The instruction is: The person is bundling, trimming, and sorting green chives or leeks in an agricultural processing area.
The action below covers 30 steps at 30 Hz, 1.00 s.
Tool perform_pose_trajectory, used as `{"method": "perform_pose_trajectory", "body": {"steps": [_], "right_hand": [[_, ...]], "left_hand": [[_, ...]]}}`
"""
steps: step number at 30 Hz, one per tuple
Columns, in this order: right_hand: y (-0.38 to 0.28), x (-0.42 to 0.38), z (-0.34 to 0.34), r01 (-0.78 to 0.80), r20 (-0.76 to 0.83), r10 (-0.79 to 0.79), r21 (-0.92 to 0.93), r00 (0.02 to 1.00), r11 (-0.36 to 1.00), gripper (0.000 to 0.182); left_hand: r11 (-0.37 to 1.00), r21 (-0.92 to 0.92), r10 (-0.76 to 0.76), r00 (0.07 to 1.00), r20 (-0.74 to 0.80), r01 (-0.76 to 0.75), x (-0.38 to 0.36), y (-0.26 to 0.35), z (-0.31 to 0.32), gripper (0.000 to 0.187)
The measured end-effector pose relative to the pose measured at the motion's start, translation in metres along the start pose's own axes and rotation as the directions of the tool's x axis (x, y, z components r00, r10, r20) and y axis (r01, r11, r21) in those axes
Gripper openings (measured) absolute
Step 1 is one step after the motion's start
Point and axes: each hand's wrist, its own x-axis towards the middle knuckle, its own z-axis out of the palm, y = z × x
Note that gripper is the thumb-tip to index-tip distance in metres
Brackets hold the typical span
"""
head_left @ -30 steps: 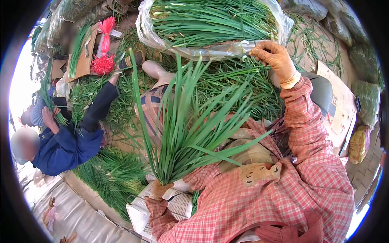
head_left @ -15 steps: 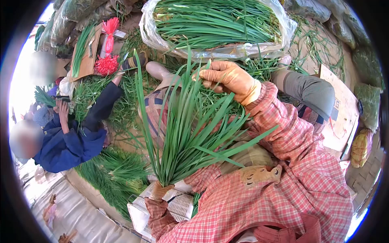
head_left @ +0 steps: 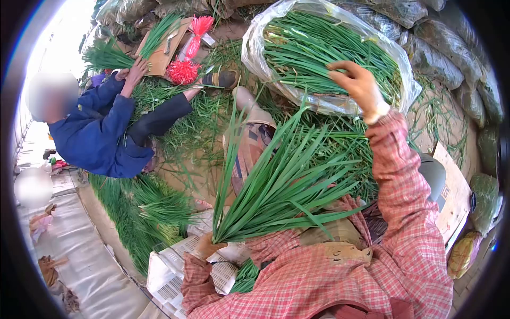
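Observation:
Low in front of me, my left hand point(head_left: 206, 247), in a tan glove, is closed around the lower end of a bunch of garlic chives point(head_left: 281, 186). The long flat leaves fan up and to the right. My right hand point(head_left: 358, 87), gloved too, is raised at the near edge of a clear plastic bag point(head_left: 254, 45). Its fingers are bent and apart, with nothing visible between them. Inside the bag lies a thick pile of garlic chives point(head_left: 329, 50). Newspaper point(head_left: 164, 274) lies under and beside my left hand, with more chives point(head_left: 247, 276) at its edge.
At left, a person in a blue jacket point(head_left: 101, 133) handles chives beside a cardboard sheet point(head_left: 164, 45). Near it lies a bundle of red ties point(head_left: 186, 66). Loose leaves point(head_left: 180, 125) litter the ground. A chive heap point(head_left: 143, 212) lies at lower left; filled plastic bags point(head_left: 435, 53) stand at right.
My right hand has left the leaf tips and moved up and right to the plastic bag, its fingers opening. My left hand still grips the bunch. The view has turned; the co-worker's hands reached the cardboard.

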Motion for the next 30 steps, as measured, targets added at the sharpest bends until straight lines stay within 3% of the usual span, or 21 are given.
{"method": "perform_pose_trajectory", "body": {"steps": [1,3,5,7,9,10,11,12,13,16,17,18,19,20,21,22,25,28,30], "right_hand": [[-0.011,0.011,0.013,0.012,0.097,-0.015,0.03,0.995,0.999,0.037],[-0.019,0.028,0.052,-0.236,0.335,0.127,0.309,0.934,0.921,0.034],[-0.029,0.035,0.083,-0.535,0.566,0.217,0.488,0.795,0.69,0.026],[-0.032,0.032,0.103,-0.607,0.629,0.173,0.583,0.758,0.54,0.021],[-0.025,0.032,0.115,-0.591,0.595,0.151,0.671,0.789,0.447,0.019],[-0.021,0.031,0.118,-0.541,0.553,0.137,0.683,0.822,0.491,0.02],[-0.032,0.024,0.111,-0.397,0.412,0.155,0.604,0.898,0.692,0.02],[-0.032,0.021,0.101,-0.24,0.316,0.09,0.475,0.944,0.846,0.013],[-0.001,0.031,0.09,0.298,0.05,-0.304,0.096,0.951,0.95,0.011],[0.012,0.042,0.015,0.1,-0.226,-0.065,0.149,0.972,0.984,0.019],[0.02,0.042,-0.008,-0.012,-0.187,0.057,0.231,0.981,0.973,0.022],[0.028,0.036,-0.033,-0.049,-0.047,0.06,0.204,0.997,0.978,0.024],[0.05,0.038,-0.056,-0.077,0.068,0.069,0.13,0.995,0.988,0.033],[0.063,0.032,-0.08,-0.084,0.172,0.109,-0.143,0.979,0.986,0.044],[0.084,0.025,-0.096,-0.048,0.173,0.082,-0.19,0.982,0.981,0.05],[0.1,0.017,-0.107,-0.042,0.146,0.055,-0.094,0.988,0.995,0.049],[0.094,-0.015,-0.132,-0.183,0.006,0.183,0.043,0.983,0.982,0.048],[0.053,-0.044,-0.125,-0.133,-0.103,0.145,0.121,0.984,0.984,0.043],[0.025,-0.057,-0.11,0.116,-0.199,-0.085,0.147,0.976,0.982,0.021]], "left_hand": [[0.999,0.025,-0.024,1.0,-0.007,0.024,-0.001,0.004,0.0,0.039],[0.994,0.077,-0.07,0.997,-0.022,0.071,-0.002,0.013,0.0,0.038],[0.996,0.078,-0.032,0.999,-0.005,0.032,0.001,0.008,-0.003,0.038],[0.998,0.067,-0.007,1.0,0.024,0.005,0.004,-0.003,-0.005,0.037],[0.999,0.054,-0.001,0.998,0.066,-0.003,0.007,-0.012,-0.009,0.037],[1.0,-0.013,-0.014,0.999,0.05,0.015,0.004,0.007,-0.005,0.036],[0.997,-0.077,-0.003,0.997,0.075,0.009,0.006,0.002,-0.006,0.035],[0.999,-0.036,0.023,0.998,0.058,-0.021,0.011,-0.012,-0.009,0.034],[0.999,0.002,0.044,0.998,0.038,-0.044,0.012,-0.023,-0.011,0.033],[0.967,0.192,0.175,0.984,-0.008,-0.171,0.006,-0.015,-0.013,0.035],[0.938,0.283,0.217,0.976,-0.024,-0.201,0.003,-0.007,-0.016,0.036],[0.944,0.295,0.158,0.987,-0.021,-0.145,0.002,-0.005,-0.021,0.038],[0.946,0.31,0.108,0.994,-0.014,-0.098,0.002,-0.001,-0.024,0.039],[0.897,0.422,0.185,0.978,-0.092,-0.129,-0.004,0.017,-0.024,0.038],[0.832,0.534,0.271,0.95,-0.157,-0.149,-0.014,0.047,-0.024,0.038],[0.752,0.64,0.362,0.91,-0.204,-0.156,-0.024,0.073,-0.026,0.037],[0.498,0.864,0.504,0.837,-0.214,-0.079,-0.048,0.135,-0.039,0.037],[0.198,0.975,0.66,0.723,-0.207,0.098,-0.062,0.178,-0.05,0.038],[0.135,0.987,0.69,0.706,-0.159,0.091,-0.067,0.201,-0.052,0.041]]}}
